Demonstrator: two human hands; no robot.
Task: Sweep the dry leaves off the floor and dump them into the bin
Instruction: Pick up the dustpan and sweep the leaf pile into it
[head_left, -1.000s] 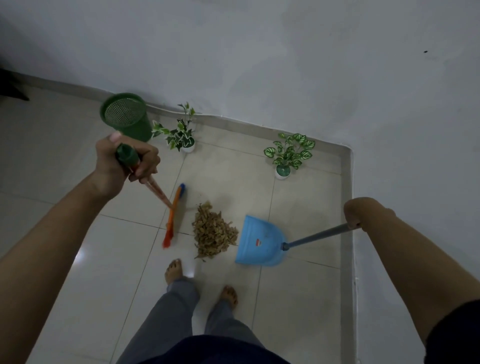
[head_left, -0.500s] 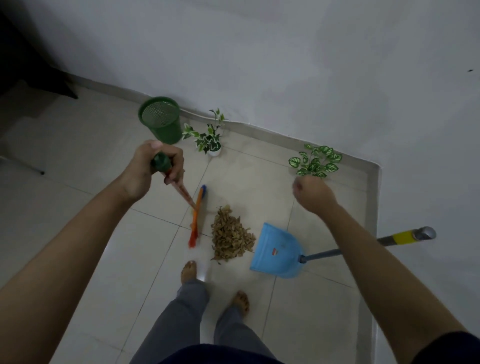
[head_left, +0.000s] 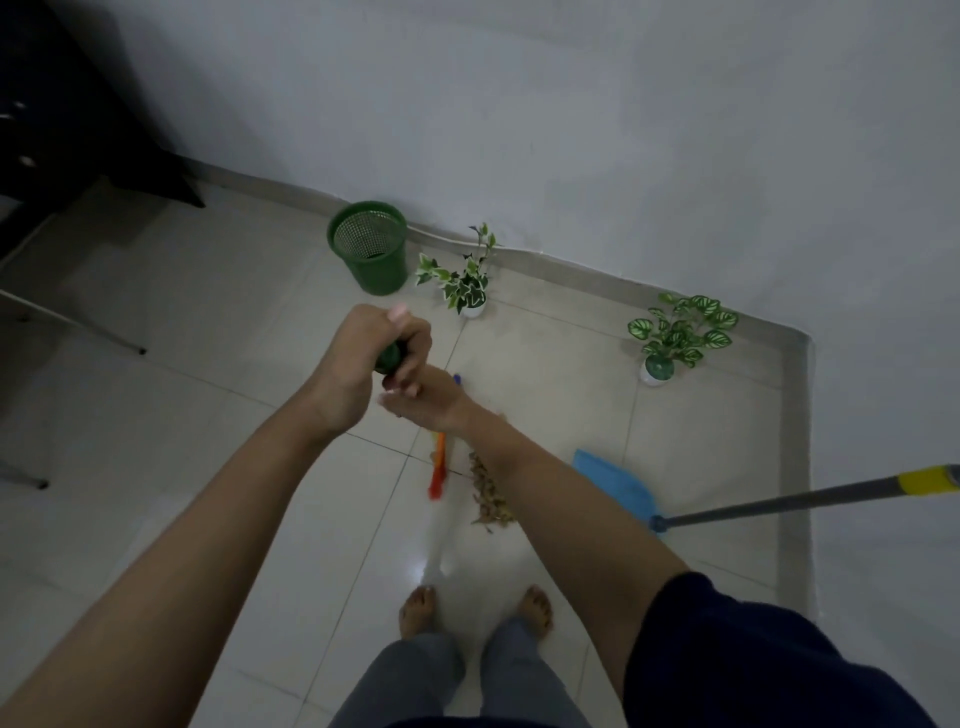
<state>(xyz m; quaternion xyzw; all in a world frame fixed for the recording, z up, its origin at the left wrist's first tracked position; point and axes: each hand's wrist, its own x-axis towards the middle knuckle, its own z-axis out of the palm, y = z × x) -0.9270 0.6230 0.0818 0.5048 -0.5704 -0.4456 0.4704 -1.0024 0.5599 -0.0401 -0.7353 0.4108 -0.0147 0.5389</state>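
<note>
My left hand (head_left: 363, 353) grips the green top of the broom handle (head_left: 389, 356). The broom's orange bristle head (head_left: 439, 467) rests on the floor left of the dry leaf pile (head_left: 488, 501), which my right forearm partly hides. My right hand (head_left: 423, 397) lies just below the left one, against the broom handle, with its fingers stretched out to the left. The blue dustpan (head_left: 618, 483) sits on the floor right of the leaves, and nobody holds its long grey handle (head_left: 779, 504). The green mesh bin (head_left: 371, 249) stands by the wall, upright.
Two small potted plants (head_left: 470, 288) (head_left: 675, 338) stand along the wall right of the bin. Dark furniture (head_left: 78, 130) fills the upper left corner. A thin metal leg (head_left: 78, 322) crosses the left floor. My bare feet (head_left: 421, 608) stand just behind the leaves.
My right hand let go of the dustpan handle and swung left across to the broom handle beneath my left hand. The dustpan stays on the floor.
</note>
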